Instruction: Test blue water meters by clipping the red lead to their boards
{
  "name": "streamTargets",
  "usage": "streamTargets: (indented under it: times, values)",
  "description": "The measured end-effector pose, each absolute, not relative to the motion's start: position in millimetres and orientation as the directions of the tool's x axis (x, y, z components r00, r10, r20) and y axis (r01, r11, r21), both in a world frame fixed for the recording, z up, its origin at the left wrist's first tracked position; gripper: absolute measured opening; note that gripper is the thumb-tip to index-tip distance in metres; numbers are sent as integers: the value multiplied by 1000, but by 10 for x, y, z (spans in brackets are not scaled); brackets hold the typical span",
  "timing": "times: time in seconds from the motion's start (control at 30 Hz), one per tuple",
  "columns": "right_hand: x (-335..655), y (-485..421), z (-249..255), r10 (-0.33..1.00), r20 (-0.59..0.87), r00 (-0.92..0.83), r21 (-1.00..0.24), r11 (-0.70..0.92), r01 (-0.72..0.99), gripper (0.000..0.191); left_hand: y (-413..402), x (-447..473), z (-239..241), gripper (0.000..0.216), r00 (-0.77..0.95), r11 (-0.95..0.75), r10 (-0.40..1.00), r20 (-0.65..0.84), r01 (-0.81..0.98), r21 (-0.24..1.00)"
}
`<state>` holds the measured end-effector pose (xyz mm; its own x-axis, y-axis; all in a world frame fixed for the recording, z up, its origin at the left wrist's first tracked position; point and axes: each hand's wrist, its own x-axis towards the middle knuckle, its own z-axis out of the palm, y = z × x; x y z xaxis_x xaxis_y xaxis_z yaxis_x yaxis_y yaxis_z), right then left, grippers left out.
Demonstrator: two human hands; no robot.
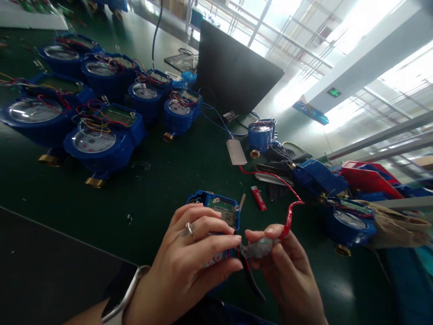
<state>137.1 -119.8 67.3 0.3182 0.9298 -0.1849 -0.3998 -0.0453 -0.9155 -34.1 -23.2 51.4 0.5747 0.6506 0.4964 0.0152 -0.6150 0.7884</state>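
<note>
My left hand (192, 253) wraps over a blue water meter (216, 210) whose top is open, showing a green circuit board. Its fingers are curled around the meter body. My right hand (287, 266) pinches a small grey wrapped part (262, 247) between thumb and fingers, just right of the meter. A red wire (291, 214) runs up from that part and back across the table. Black and red leads hang between the two hands.
Several blue water meters (98, 140) with loose wires stand at the left on the dark green table (176, 176). A black laptop (233, 67), a red lighter (259, 197), a grey box (236, 151), black gloves and more meters (352, 221) lie ahead and right.
</note>
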Motion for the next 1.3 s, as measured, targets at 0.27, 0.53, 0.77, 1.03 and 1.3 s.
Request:
streamTargets:
  times: [0.27,0.53,0.77,1.03,1.3]
  values:
    - [1297,-1276,699,953,-201,225,-869,-68,-490,10,-265,-312,514,8,582,-557,641,500,-95,825]
    - [1345,-1381,735,952,-179,247,-938,-90,-334,9,-289,-389,490,10,599,-587,621,506,-73,806]
    - [1600,-1159,815,863,151,483,-868,-118,482,11,-336,-407,359,22,521,-659,624,582,-50,751]
    - [1618,-1113,784,934,154,323,-694,-131,708,18,-463,-277,43,45,468,-790,479,743,-139,597]
    - [1576,-1116,774,902,138,409,-702,-202,683,16,-471,-239,-1,44,479,-784,473,740,-155,601]
